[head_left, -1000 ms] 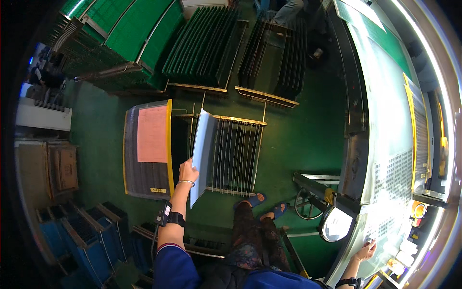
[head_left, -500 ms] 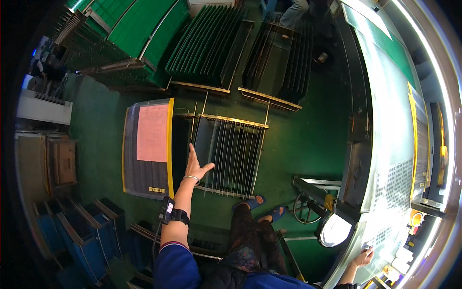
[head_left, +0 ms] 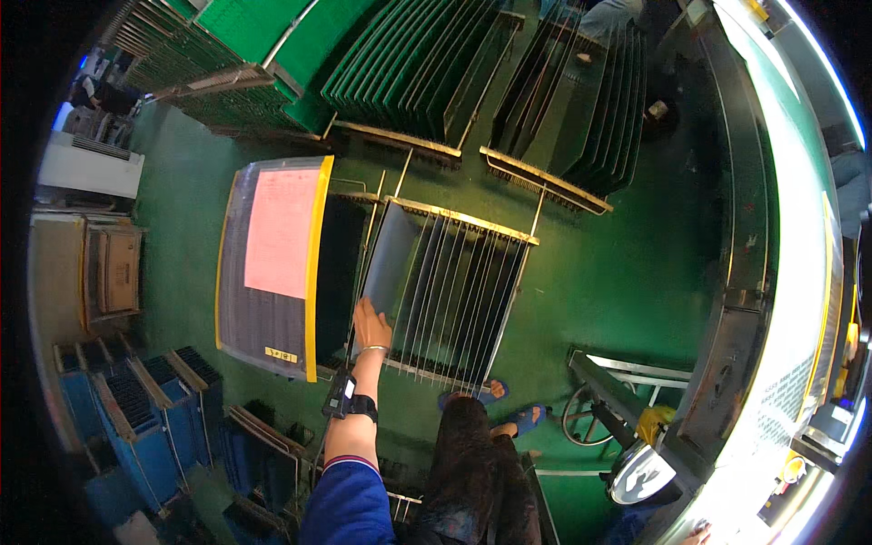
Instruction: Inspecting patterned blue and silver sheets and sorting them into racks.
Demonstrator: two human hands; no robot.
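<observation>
A metal rack (head_left: 463,218) stands on the floor before me, holding several thin upright panels in a row. At its left side leans a grey-blue panel (head_left: 392,254). My left hand (head_left: 371,327) is at the near part of this panel, fingers bent round its edge; the fingertips are partly hidden. A bracelet is on the wrist and a strapped dark device on the forearm. At the lower right, my right hand (head_left: 699,534) shows only in part by the bright lit table (head_left: 763,454); its fingers are cut off by the picture's edge and glare.
Left of the rack is a dark yellow-edged board (head_left: 277,327) with a pink sheet (head_left: 280,232). Racks of green panels (head_left: 409,73) stand beyond. Blue racks (head_left: 145,436) fill the lower left. A handwheel (head_left: 586,413) and round mirror-like disc (head_left: 640,474) sit beside the table.
My left hand has come down from open, spread fingers to the grey-blue panel's edge. My right hand has slid almost out of view, and the whole view has shifted.
</observation>
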